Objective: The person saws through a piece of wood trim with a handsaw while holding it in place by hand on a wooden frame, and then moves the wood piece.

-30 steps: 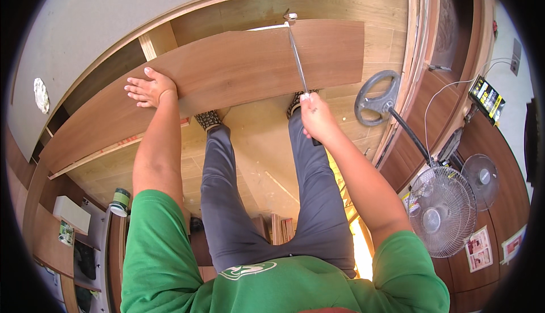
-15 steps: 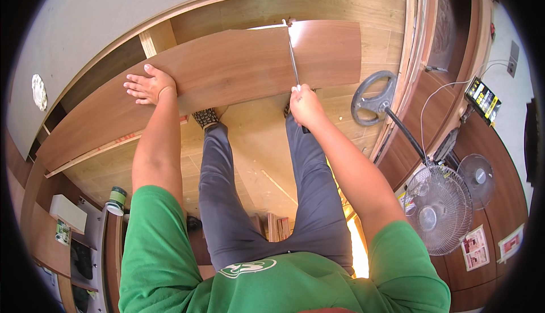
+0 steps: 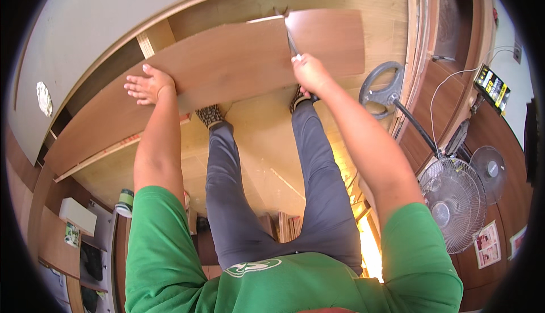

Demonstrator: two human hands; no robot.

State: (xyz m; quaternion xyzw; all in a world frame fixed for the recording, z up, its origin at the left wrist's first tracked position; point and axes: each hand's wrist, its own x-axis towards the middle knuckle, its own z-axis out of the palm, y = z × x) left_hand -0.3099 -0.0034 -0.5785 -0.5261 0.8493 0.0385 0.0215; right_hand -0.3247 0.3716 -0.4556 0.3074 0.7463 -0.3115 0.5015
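Observation:
A long brown wood-grain board (image 3: pixel 227 57) lies across in front of my legs. My left hand (image 3: pixel 150 85) presses flat on its left part, palm down and fingers spread. In my right hand (image 3: pixel 311 73) is a handsaw, gripped by its dark handle. The saw's thin blade (image 3: pixel 292 43) shows nearly edge-on and runs into a cut across the board. Right of the cut, the shorter board section (image 3: pixel 335 40) reaches toward the right. My feet are beneath the near edge of the board.
A large pale panel (image 3: pixel 102 40) with a wooden frame stands beyond the board. At the right, a pedestal fan (image 3: pixel 441 213) lies with its round base (image 3: pixel 366 97) toward the board. Shelving (image 3: pixel 59 230) is at the lower left, with a green-and-white container (image 3: pixel 124 203) beside it.
My right hand has moved away from me along the cut, pushing the saw forward. My left hand stays in place on the board. The whole view has shifted slightly.

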